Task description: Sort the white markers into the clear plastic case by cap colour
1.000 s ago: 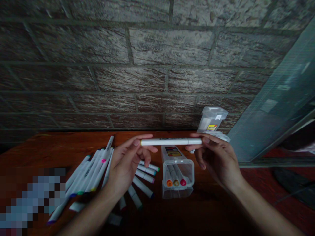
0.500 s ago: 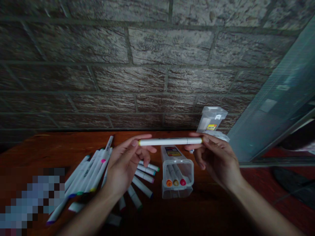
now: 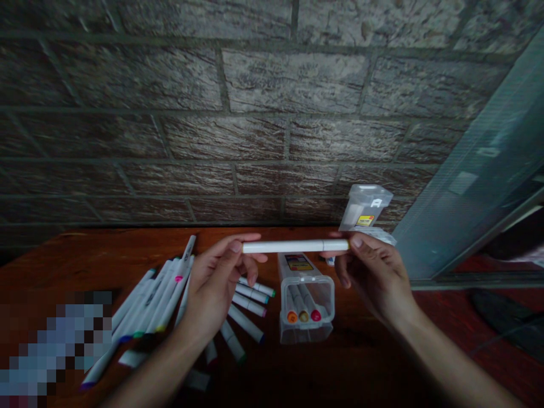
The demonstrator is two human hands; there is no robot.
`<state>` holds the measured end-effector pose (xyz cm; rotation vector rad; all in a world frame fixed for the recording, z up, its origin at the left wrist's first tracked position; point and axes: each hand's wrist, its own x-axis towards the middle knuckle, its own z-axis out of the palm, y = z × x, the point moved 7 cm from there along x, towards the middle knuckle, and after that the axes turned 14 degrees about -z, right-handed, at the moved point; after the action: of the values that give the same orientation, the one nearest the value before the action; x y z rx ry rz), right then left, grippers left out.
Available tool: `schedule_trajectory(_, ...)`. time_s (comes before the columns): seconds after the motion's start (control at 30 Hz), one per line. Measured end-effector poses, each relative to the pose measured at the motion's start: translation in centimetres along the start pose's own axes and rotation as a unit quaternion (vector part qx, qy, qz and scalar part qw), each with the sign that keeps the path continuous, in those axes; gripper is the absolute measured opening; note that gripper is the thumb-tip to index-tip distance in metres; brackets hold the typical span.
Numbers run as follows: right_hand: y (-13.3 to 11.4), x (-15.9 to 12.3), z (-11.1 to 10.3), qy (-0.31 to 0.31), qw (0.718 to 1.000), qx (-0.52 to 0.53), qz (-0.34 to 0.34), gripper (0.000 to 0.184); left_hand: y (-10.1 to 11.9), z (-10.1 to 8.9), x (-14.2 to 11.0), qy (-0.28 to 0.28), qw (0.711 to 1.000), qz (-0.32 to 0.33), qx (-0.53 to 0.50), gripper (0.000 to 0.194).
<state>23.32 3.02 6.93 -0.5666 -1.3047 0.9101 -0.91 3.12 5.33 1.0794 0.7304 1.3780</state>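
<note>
Head view: one yellow-ended white marker pen (image 3: 293, 246), level above the clear marker case (image 3: 300, 263); our left hand (image 3: 212, 280) and right hand (image 3: 382, 277) pinch its ends, remaining fingers loosely curled. We judge it light, stiff, smooth; best grip, mid-barrel.

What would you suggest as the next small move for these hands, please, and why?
Probably turn the marker end-on toward the open case: the left hand and right hand hold it crosswise, and three markers already lie lengthwise inside.
</note>
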Motion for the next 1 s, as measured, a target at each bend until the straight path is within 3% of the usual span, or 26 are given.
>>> schedule_trajectory(0.37, -0.1, 0.0, -0.2, -0.023, 0.997, -0.05, -0.049, 0.014, -0.4, -0.4, -0.1, 0.021, 0.997, 0.008, 0.069, 0.019)
schedule_trajectory(0.7, -0.9, 0.2, 0.6, -0.017, 0.991, -0.1, -0.082, 0.015, 0.3, 0.3, -0.5, 0.061, 0.981, 0.024, 0.185, 0.018)
schedule_trajectory(1.0, -1.3, 0.2, 1.2, -0.03, 0.989, -0.111, -0.089, 0.017, 1.2, 0.8, -0.7, 0.074, 0.966, 0.078, 0.237, 0.012)
